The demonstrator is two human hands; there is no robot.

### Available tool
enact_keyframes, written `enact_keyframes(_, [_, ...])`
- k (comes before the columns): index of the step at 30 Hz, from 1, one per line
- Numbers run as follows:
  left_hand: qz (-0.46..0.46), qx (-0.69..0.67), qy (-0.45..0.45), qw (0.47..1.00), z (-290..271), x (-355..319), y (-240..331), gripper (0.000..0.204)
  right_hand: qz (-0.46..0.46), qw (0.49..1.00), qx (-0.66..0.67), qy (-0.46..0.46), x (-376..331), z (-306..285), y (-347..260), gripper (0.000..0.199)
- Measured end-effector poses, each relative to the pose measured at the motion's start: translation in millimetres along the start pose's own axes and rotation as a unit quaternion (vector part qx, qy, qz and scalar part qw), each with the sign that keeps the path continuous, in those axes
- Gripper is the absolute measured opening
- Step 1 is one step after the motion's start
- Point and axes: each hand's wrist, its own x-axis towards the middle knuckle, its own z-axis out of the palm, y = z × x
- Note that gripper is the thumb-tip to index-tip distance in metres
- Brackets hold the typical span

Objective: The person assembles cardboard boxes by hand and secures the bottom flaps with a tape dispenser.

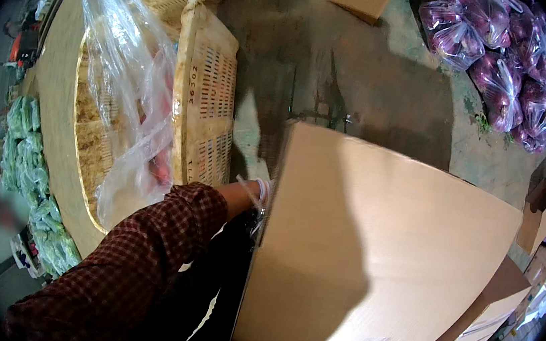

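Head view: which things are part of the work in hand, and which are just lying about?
In hand:
left hand, mostly hidden behind the cardboard box

Lying about:
clear plastic bag
yellow crate
bagged purple produce
bagged greens

Probably a produce packing warehouse, bagged red vegetables [500, 68], bagged greens [30, 170], plastic crate [207, 96], cardboard boxes [385, 251], concrete floor [365, 73]
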Motion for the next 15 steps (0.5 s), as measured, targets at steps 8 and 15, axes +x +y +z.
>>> enact_keyframes(8, [0.165, -0.225, 0.027, 0.96, -14.7, 27.0, 193.6, 0.074, -0.078, 0.993, -0.029, -0.08, 33.5, 98.8, -49.0, 0.057])
enact_keyframes(15, [0.246, -0.312, -0.05, 0.916, -34.5, 12.0, 266.7, 0.079, -0.222, 0.934, -0.089, -0.266, 5.1, 274.6, -128.3, 0.063])
